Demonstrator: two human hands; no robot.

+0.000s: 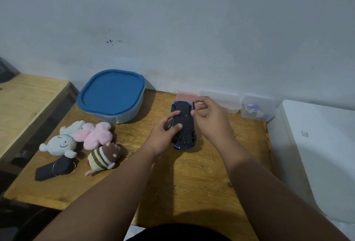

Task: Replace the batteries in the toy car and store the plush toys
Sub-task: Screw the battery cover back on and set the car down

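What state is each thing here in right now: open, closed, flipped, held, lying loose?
Toy car: upside down, underside showing.
Left hand: grips the car's side.
Right hand: pinches a small dark piece at the car's edge.
Container: closed, blue lid on.
Plush toys: lying loose outside the container, not stored.

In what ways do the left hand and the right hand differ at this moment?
The left hand grips the upside-down toy car, while the right hand pinches a small black piece. The left thumb lies on the car's underside; the right hand is beside the car's far end. Both are over the wooden table.
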